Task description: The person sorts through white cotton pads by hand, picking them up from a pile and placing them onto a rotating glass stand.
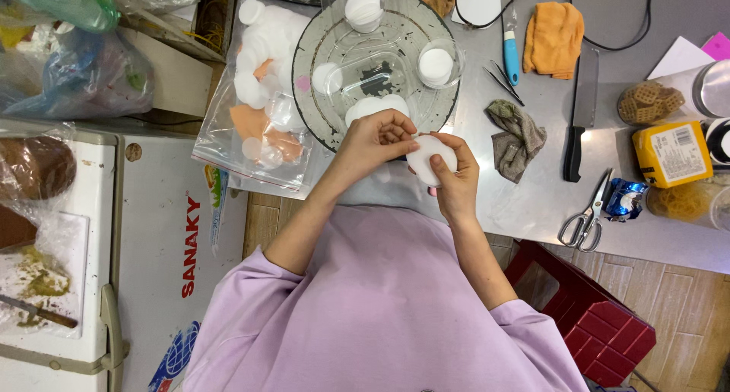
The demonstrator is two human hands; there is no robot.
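Two hands meet just in front of the round glass tray point(319, 34) on the steel table point(525, 202). Right hand point(456, 180) is curled around a white round lump point(427, 158), probably dough, cupping it from below. Left hand point(374, 139) has its fingertips pinched together at the lump's upper left edge. A grey rag point(518, 137) lies just right of them, scissors point(587, 215) farther right.

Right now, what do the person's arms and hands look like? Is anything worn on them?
Both arms come out of short, loose, pale lilac fabric sleeves that end near the elbows, so the forearms are bare. The left hand and right hand are bare too: no gloves, and no rings, watch or bracelets that I can see.
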